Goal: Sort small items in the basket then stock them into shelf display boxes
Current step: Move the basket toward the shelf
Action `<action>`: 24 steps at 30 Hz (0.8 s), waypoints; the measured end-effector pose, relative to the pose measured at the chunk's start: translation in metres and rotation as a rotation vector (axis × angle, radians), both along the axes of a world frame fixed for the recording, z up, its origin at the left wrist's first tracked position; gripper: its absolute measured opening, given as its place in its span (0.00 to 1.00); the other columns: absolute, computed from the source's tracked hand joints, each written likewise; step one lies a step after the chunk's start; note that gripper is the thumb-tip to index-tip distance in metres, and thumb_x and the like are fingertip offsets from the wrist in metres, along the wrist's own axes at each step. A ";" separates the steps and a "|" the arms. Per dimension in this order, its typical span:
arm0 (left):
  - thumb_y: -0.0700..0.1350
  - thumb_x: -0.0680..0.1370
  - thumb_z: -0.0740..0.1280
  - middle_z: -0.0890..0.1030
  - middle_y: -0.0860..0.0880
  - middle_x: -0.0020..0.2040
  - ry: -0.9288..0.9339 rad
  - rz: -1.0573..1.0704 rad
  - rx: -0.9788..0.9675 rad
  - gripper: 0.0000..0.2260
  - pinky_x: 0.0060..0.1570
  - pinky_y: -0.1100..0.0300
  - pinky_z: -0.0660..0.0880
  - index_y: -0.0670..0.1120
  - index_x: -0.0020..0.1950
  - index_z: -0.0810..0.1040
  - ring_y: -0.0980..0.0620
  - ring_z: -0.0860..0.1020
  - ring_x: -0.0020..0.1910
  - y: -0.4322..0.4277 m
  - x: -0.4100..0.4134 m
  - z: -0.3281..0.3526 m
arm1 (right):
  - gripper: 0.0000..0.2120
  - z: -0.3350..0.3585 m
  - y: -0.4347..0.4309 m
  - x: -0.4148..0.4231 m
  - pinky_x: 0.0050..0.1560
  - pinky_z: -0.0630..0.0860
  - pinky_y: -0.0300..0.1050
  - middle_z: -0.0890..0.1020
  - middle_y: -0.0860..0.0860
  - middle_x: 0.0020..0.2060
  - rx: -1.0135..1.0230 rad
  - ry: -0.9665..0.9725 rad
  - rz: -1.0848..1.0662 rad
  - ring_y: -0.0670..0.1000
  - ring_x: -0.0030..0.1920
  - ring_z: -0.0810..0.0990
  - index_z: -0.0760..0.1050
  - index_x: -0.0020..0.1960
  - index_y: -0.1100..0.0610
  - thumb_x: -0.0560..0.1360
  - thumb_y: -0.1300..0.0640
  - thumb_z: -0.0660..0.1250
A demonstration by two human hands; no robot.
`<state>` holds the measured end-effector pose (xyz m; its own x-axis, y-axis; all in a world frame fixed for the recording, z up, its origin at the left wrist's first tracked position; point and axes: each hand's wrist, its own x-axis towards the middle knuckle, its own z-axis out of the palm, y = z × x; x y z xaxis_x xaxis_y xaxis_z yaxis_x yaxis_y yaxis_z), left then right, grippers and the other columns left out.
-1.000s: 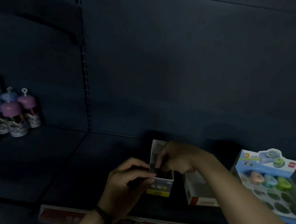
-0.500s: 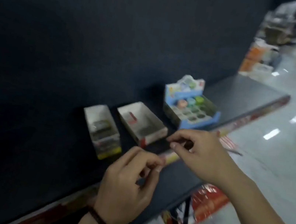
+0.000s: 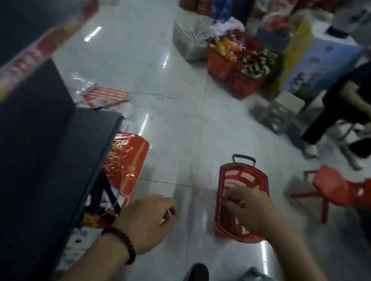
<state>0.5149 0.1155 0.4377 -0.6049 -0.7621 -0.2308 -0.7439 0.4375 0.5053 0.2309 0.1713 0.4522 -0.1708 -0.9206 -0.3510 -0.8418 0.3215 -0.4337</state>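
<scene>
From here the likely slip is a hasty grab: the right hand (image 3: 251, 211) could scoop up unsorted items or knock the red basket (image 3: 243, 167) along the floor (image 3: 179, 139). Its fingers (image 3: 230, 204) hang curled over the basket's contents; blur hides any pinch. The left hand (image 3: 147, 219), loosely curled, hovers apart from the basket.

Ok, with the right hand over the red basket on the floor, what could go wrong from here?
The frame is motion-blurred, so the right hand over the red basket may fumble small items. The red chair near the basket and the shoe close to it make a trip or kick possible. The left hand is curled; anything in it could drop.
</scene>
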 end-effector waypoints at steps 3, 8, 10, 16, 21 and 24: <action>0.56 0.83 0.63 0.80 0.59 0.52 -0.087 -0.110 0.048 0.07 0.52 0.54 0.80 0.58 0.55 0.78 0.57 0.78 0.49 -0.020 -0.073 -0.023 | 0.13 -0.025 0.020 -0.073 0.51 0.75 0.44 0.86 0.48 0.59 0.091 0.021 -0.134 0.51 0.56 0.84 0.83 0.63 0.49 0.81 0.49 0.70; 0.56 0.83 0.62 0.79 0.60 0.52 -0.175 -0.202 0.133 0.07 0.52 0.56 0.79 0.58 0.55 0.79 0.58 0.77 0.50 -0.051 -0.186 -0.066 | 0.13 -0.091 0.038 -0.184 0.55 0.83 0.48 0.86 0.47 0.56 0.208 -0.085 -0.344 0.48 0.52 0.84 0.83 0.62 0.51 0.81 0.47 0.71; 0.55 0.84 0.62 0.78 0.60 0.53 -0.199 -0.227 0.167 0.07 0.53 0.56 0.79 0.58 0.55 0.79 0.58 0.77 0.51 -0.063 -0.221 -0.087 | 0.13 -0.120 0.037 -0.218 0.57 0.82 0.48 0.86 0.47 0.55 0.246 -0.120 -0.400 0.48 0.52 0.84 0.83 0.61 0.51 0.81 0.46 0.72; 0.53 0.83 0.64 0.77 0.57 0.56 -0.252 -0.303 0.231 0.07 0.57 0.55 0.78 0.57 0.58 0.80 0.54 0.77 0.56 -0.119 -0.303 -0.178 | 0.08 -0.214 -0.001 -0.278 0.53 0.82 0.47 0.85 0.47 0.52 0.324 -0.189 -0.541 0.50 0.50 0.83 0.82 0.56 0.52 0.80 0.50 0.71; 0.51 0.84 0.63 0.75 0.55 0.61 -0.299 -0.346 0.258 0.08 0.61 0.57 0.74 0.56 0.62 0.78 0.50 0.71 0.64 -0.180 -0.382 -0.287 | 0.06 -0.328 -0.056 -0.303 0.58 0.85 0.55 0.85 0.50 0.57 0.426 -0.317 -0.706 0.54 0.56 0.85 0.81 0.55 0.51 0.80 0.51 0.70; 0.50 0.83 0.65 0.75 0.54 0.61 -0.309 -0.354 0.305 0.08 0.65 0.53 0.75 0.56 0.62 0.78 0.50 0.72 0.64 -0.209 -0.432 -0.354 | 0.05 -0.404 -0.086 -0.324 0.61 0.84 0.57 0.84 0.51 0.58 0.511 -0.353 -0.798 0.55 0.58 0.84 0.79 0.55 0.48 0.80 0.50 0.70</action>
